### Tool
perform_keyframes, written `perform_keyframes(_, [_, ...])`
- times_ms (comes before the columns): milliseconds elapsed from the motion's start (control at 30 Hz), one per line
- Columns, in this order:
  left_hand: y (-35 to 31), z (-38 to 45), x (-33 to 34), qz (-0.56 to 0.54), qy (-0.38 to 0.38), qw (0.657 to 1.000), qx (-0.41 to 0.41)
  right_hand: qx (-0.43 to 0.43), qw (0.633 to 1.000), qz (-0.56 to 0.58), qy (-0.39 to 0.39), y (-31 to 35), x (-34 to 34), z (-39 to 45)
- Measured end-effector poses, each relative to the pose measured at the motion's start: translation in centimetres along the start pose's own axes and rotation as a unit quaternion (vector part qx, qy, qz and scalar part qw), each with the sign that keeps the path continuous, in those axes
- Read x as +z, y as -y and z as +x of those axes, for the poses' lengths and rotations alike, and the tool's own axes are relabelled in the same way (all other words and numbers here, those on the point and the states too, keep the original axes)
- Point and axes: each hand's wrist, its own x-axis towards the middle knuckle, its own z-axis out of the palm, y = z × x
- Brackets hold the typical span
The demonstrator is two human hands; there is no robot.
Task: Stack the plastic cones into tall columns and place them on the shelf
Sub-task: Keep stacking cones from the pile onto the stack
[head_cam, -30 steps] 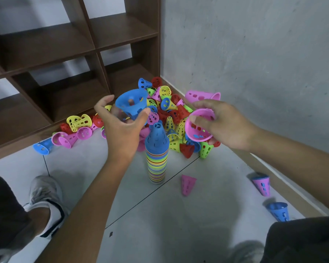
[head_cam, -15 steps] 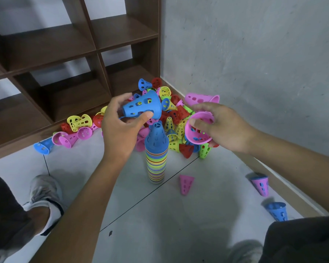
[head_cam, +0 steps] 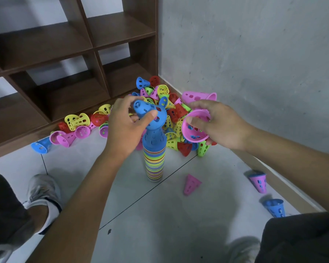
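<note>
The left hand [head_cam: 125, 128] gripped a blue cone [head_cam: 150, 115] between thumb and curled fingers, tilted with its narrow tip toward the upper left and its wide mouth turned down over the top of the striped column [head_cam: 154, 158]. That tilt looked deliberate: the open end had to meet the tip of the column's topmost blue cone so it could slide down and nest. The column stood upright on the floor [head_cam: 160, 215] directly below the left hand's fingertips and just left of the right hand, placed between both arms where either could feed it.

The right hand [head_cam: 218, 126] held a pink cone [head_cam: 195, 128] by its rim, thumb on the near edge and fingers curled over the far edge, its mouth facing the camera. It seemed to be waiting as the next piece, kept close to the column to save a reach.

Both forearms came in from below and converged over the column, the left wrist bent so the palm faced right.

Beyond both hands lay the loose pile of cones [head_cam: 160, 103] against the wall. A pink cone lay on the floor [head_cam: 190, 184] below the right hand, with others further right. The brown shelf [head_cam: 68, 76], well beyond the left hand, held no columns in the part visible.
</note>
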Motion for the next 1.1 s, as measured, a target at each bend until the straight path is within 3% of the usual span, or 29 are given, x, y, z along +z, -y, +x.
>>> perform_keyframes(200, [1.0, -0.1, 0.8, 0.050, 0.069, 0.996, 0.010, -0.005, 1.000, 0.001, 0.004, -0.1, 0.0, -0.1])
perform_keyframes(367, [0.6, -0.2, 0.6, 0.031, -0.002, 1.000, 0.001, -0.008, 1.000, 0.000, 0.004, -0.3, 0.0, -0.1])
perform_keyframes(633, [0.7, -0.2, 0.6, 0.009, -0.002, 1.000, -0.004, -0.031, 0.999, 0.029, 0.004, 0.1, 0.3, 0.0])
perform_keyframes(800, [0.0, -0.4, 1.0, -0.034, 0.026, 0.999, -0.028, -0.082, 0.996, 0.024, 0.014, 0.4, 0.7, -0.4])
perform_keyframes(1000, [-1.1, -0.8, 1.5, -0.067, 0.060, 0.996, -0.024, -0.155, 0.982, 0.073, 0.080, 0.9, 1.0, -1.1])
perform_keyframes(1100, [-1.5, -1.1, 1.8, -0.154, 0.083, 0.983, -0.046, -0.161, 0.978, 0.084, 0.107, 1.4, 1.2, -1.5])
